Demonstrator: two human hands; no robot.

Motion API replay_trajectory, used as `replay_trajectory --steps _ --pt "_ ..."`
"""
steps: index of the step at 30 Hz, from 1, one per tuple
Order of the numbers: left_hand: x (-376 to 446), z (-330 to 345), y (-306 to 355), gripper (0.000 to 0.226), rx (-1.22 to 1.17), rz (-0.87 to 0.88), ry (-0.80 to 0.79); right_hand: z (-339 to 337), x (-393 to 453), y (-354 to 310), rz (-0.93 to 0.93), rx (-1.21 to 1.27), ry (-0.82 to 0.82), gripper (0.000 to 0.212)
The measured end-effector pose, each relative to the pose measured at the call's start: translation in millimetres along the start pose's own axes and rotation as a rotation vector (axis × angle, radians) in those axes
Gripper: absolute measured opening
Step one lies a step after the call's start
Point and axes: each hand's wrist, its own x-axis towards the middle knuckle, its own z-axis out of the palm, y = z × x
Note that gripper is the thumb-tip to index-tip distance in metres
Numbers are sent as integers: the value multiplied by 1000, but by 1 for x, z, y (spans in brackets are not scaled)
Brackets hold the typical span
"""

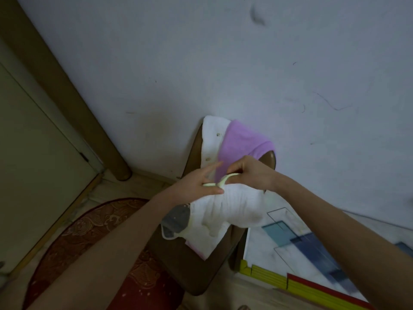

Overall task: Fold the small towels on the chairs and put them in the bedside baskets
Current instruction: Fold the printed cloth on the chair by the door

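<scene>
A brown wooden chair [178,262] stands against a pale grey wall [201,52], and both bare hands meet just above its seat. The left hand [196,183] and the right hand [250,173] each pinch the pale yellow-green hem [223,181] of a small white terry towel [225,211]. The left thumb and fingers [214,191] are closed on one end of that hem; the right fingers [234,170] are curled round the other end, so the edge arches between the two hands. The rest of the white towel hangs bunched below the fingers, draping down onto the seat.

Under its lower left corner a grey cloth with a white border [175,220] lies on the seat. Over the chair back, beyond the hands, a lilac towel [241,144] is draped partly on top of another white towel [212,137].

On the floor to the left lies a dark red patterned rug [89,238]; to the right is a white mat with blue geometric shapes [297,249]. A beige door [33,153] fills the left side.
</scene>
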Motion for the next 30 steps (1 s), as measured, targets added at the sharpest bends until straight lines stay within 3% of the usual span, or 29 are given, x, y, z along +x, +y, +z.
replay_trajectory --steps 2,5,10,13,17,23,27,30 --pt "9 7 -1 26 92 17 29 -1 4 -8 -17 30 21 16" --pt "12 4 -5 37 123 -13 98 -6 3 -1 39 19 74 12" --pt "-3 -15 -12 23 113 -149 162 -11 -14 28 206 98 130 28" --pt "-9 -23 -25 27 77 -297 246 -11 -23 44 274 161 168 17" --pt "-12 -30 -39 20 48 -360 209 -9 -30 55 320 221 181 14" --pt "-10 -12 -40 39 -286 -414 399 14 -20 36 434 524 388 13" --pt "-15 9 -15 38 -342 -377 267 34 -8 18 451 664 360 13" --pt "-13 17 1 37 -442 -378 254 44 -1 6 430 679 399 13"
